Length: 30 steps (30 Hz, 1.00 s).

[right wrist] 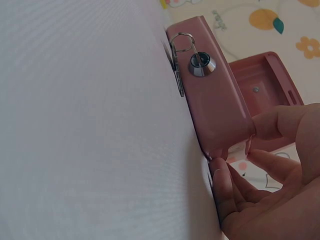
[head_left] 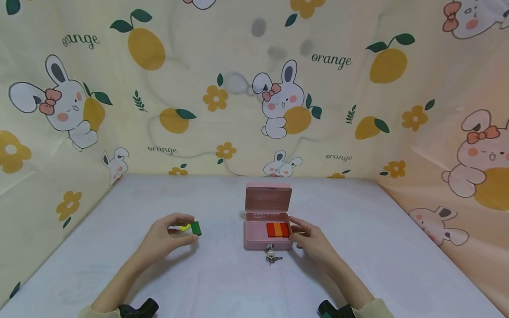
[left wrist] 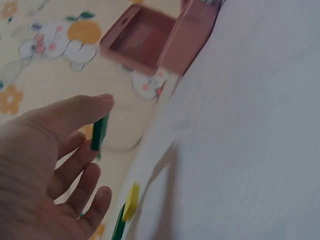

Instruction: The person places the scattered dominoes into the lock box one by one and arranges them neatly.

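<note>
My left hand point(head_left: 169, 236) pinches a green block point(head_left: 196, 228) between thumb and fingers, above the table. In the left wrist view a yellow block point(left wrist: 131, 201) and another green piece point(left wrist: 119, 224) lie on the table past the fingertips. A pink metal cash box point(head_left: 254, 244) stands to the right with its lid point(head_left: 268, 198) raised. Inside, red and orange blocks point(head_left: 278, 229) lie side by side towards the right wall. My right hand point(head_left: 312, 240) grips the box's right side, with the thumb at the front corner and other fingers along the side, partly hidden.
Keys on a ring point(right wrist: 182, 42) hang from the lock point(right wrist: 201, 62) on the box's front. The table has a white cover point(head_left: 222, 282). A cream cloth point(head_left: 238, 44) printed with rabbits and oranges rises behind it and at both sides.
</note>
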Available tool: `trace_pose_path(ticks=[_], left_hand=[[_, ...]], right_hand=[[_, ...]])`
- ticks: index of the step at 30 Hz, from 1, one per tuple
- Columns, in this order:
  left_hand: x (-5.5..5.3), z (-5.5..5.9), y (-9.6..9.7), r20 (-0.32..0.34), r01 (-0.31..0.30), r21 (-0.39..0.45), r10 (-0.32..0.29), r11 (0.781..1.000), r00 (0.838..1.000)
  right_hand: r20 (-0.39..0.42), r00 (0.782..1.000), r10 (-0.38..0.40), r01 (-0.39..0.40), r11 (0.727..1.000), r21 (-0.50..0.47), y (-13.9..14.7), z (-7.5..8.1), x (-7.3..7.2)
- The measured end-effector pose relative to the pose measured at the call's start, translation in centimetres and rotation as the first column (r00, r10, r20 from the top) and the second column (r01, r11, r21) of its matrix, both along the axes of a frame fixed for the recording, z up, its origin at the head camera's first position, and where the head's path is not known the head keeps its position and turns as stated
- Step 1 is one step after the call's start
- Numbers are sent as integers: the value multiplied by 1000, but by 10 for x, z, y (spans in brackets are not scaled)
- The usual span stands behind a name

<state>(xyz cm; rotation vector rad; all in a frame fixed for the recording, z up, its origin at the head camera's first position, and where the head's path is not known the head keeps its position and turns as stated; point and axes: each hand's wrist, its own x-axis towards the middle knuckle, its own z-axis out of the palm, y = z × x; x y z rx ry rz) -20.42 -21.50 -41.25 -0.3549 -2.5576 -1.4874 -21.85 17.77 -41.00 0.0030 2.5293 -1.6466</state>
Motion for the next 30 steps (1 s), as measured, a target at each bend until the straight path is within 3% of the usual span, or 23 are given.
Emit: trace_pose_path(ticks=[16, 23, 30], left_hand=[[-5, 8, 60, -55, 128, 48, -125, 991, 991], [-8, 14, 85, -39, 131, 40, -130, 991, 991], [-14, 16, 105, -66, 149, 35, -147, 988, 987]], right_hand=[[5, 1000, -9, 9, 1000, 5, 0, -1, -2], [8, 1000, -11, 11, 1000, -2, -1, 0, -1], [7, 1000, -17, 17, 1000, 4, -2, 0, -2]])
